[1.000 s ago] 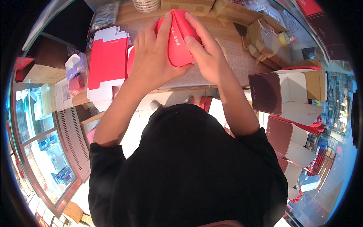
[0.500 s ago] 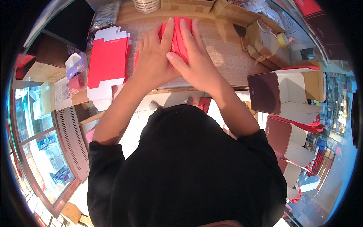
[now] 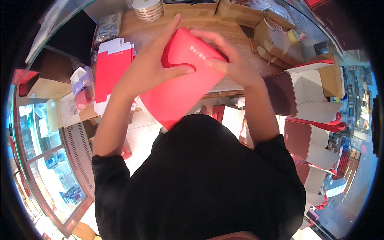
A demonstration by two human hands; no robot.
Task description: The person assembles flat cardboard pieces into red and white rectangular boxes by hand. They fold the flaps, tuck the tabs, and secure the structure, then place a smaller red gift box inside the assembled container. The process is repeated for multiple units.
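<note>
A red paper carton point(image 3: 184, 90), partly folded, tilts up off the wooden table in front of me. Its long lower part slants down toward my body. My left hand point(image 3: 146, 66) holds its left side, thumb across the red face and the index finger stretched along the far edge. With thumb and bent fingers, slightly blurred, my right hand point(image 3: 238, 62) grips the upper right end. The carton's underside is hidden. Left of my left hand lies a stack of flat red cartons point(image 3: 113, 66) with white flaps.
A ribbon roll point(image 3: 148, 9) and an open cardboard box point(image 3: 190, 9) stand at the back. At left are a tissue pack point(image 3: 82, 78) and a wrapped stack point(image 3: 108, 28). On the right are a dark-bladed tool point(image 3: 250, 36), a tape roll point(image 3: 294, 36) and brown-and-white open boxes point(image 3: 300, 138).
The red carton has come up off the table and turned, its long part now toward me. My hands, pressed together on it before, have moved apart to its two sides.
</note>
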